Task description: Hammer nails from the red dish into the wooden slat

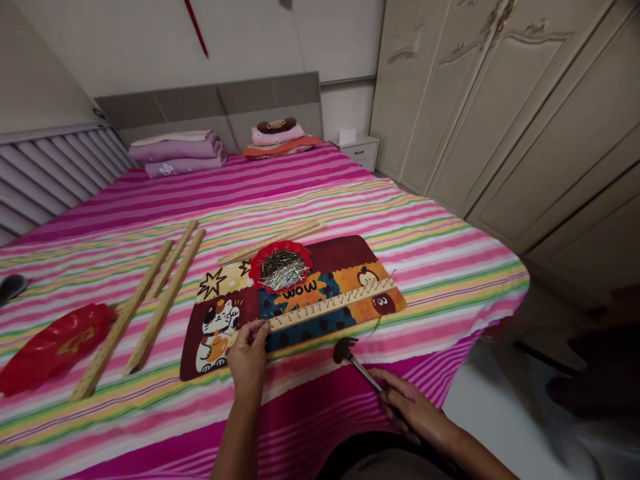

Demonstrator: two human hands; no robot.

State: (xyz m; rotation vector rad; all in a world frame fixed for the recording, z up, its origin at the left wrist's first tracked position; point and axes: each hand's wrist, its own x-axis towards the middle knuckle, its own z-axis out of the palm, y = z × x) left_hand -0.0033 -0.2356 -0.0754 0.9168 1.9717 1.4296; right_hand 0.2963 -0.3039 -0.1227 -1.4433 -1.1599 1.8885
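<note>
A pale wooden strip point(325, 307) lies across a patterned mat point(313, 340), with a row of nails standing up along it. Over its left end is my left hand point(249, 353), thumb and fingers pinched together at the wood; whatever they pinch is too small to make out. My right hand point(413, 403) is wrapped round the handle of a claw hammer point(363, 370). The hammer's dark head hangs in front of the mat, apart from the strip. Behind the strip, a red scalloped dish point(255, 272) holds many loose nails point(284, 268).
More wooden strips point(165, 303) lie to the left, and others point(280, 241) behind the dish. A red tray point(55, 347) rests at far left near a dark rounded object point(13, 288). The striped bed point(425, 267) has folded bedding point(180, 153) at its head; wardrobes point(450, 100) stand right.
</note>
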